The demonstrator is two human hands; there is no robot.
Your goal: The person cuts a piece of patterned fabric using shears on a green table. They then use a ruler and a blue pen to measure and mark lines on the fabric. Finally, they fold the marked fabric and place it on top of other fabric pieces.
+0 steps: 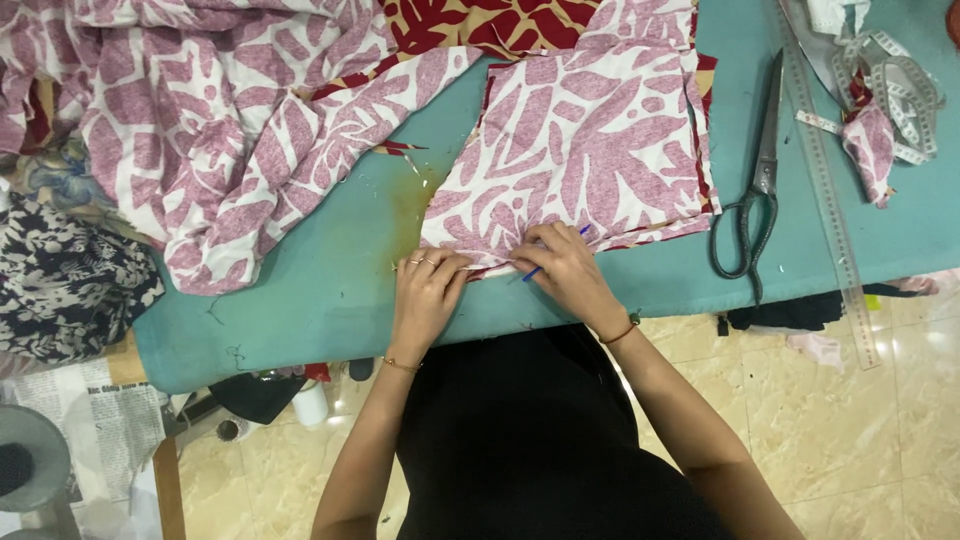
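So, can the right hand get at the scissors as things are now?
Probably yes. The scissors lie bare on the teal table, right of the right hand, nothing between them. That hand holds a blue pen, though.

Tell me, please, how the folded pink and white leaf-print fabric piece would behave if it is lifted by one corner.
The folded fabric piece would probably flop and unfold, since the same cloth lies in soft crumples nearby. It looks thin and light. Its stacked layers, edges showing at the right side, may slide apart; both hands press its near edge.
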